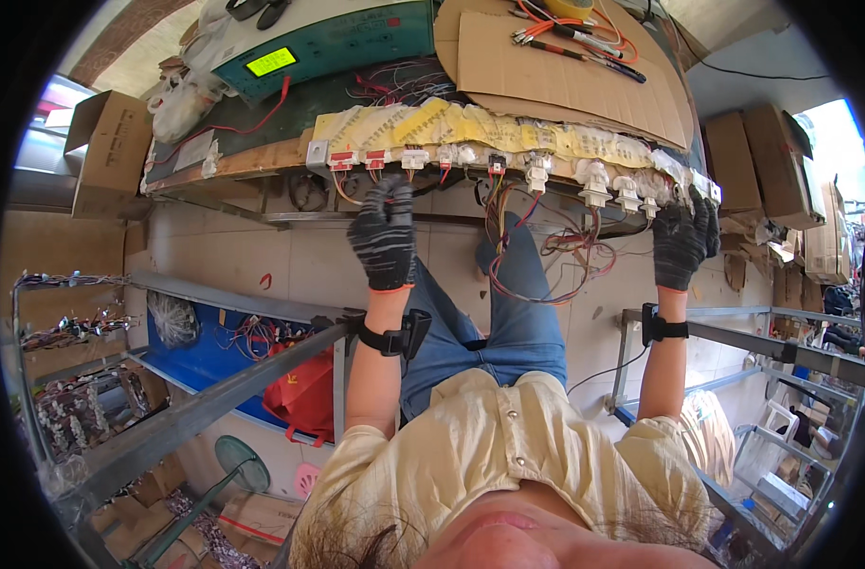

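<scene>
Both my hands wear dark knit gloves with orange cuffs and a black band on each wrist. My left hand (pixel 385 235) reaches the front edge of the workbench (pixel 262 159), its fingertips bunched on the wires just under a row of red-and-white connectors (pixel 373 159). My right hand (pixel 683 242) rests at the right end of the same edge, fingers curled up beside several white connectors (pixel 610 185). Whether it holds anything is hidden. A yellowed paper strip (pixel 470 125) runs above the connectors. A bundle of coloured wires (pixel 546 256) hangs between my hands over my jeans.
On the bench lie a green test box with a lit yellow display (pixel 271 62), cardboard sheets (pixel 565 76) and several pens. Metal rack rails (pixel 214 398) stand at both sides, with a red bag (pixel 304 394), a blue tray and cardboard boxes (pixel 105 152) around.
</scene>
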Tool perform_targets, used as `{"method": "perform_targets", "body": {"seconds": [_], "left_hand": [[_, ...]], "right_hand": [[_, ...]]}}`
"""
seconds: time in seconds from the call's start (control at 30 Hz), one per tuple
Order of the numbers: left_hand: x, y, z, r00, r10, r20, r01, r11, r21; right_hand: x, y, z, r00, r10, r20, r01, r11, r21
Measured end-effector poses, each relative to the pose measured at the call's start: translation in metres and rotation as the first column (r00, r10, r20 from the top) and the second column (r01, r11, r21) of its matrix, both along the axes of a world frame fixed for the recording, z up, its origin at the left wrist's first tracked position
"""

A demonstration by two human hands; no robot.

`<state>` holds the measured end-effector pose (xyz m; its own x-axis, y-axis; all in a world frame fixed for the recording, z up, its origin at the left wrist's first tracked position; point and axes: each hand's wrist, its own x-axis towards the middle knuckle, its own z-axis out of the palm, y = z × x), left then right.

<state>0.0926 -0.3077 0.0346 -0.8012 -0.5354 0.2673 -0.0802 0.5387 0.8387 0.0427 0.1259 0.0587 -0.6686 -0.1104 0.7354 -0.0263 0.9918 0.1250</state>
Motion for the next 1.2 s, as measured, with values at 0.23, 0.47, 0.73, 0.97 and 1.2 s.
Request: {"method": "perform_targets", "body": {"seconds": [0.23, 0.47, 0.73, 0.97, 1.2], "left_hand": [[-0.013, 0.01, -0.003, 0.996, -0.061, 0.066, -0.004, 0.701, 0.713], [-0.02, 0.011, -0.028, 0.999, 0.009, -0.033, 0.012, 0.801, 0.599], [-0.026, 0.001, -0.035, 0.996, -0.063, 0.06, 0.04, 0.942, 0.333], [-0.025, -0.017, -0.019, 0.983, -0.18, 0.028, 0.063, 0.48, 0.875], [-0.034, -0.021, -0.021, 0.93, -0.368, -0.016, 0.182, 0.421, 0.889]], "right_hand": [[0.0, 0.005, -0.006, 1.0, -0.001, -0.019, 0.0, 0.996, -0.084], [0.002, 0.005, -0.008, 1.0, -0.006, 0.018, 0.009, 0.992, -0.128], [-0.001, 0.011, -0.011, 1.0, -0.012, 0.008, 0.013, 0.99, -0.143], [0.001, 0.009, -0.007, 1.0, -0.022, 0.01, 0.023, 0.995, -0.092], [0.003, 0.006, -0.005, 1.0, -0.018, 0.009, 0.019, 0.996, -0.089]]}}
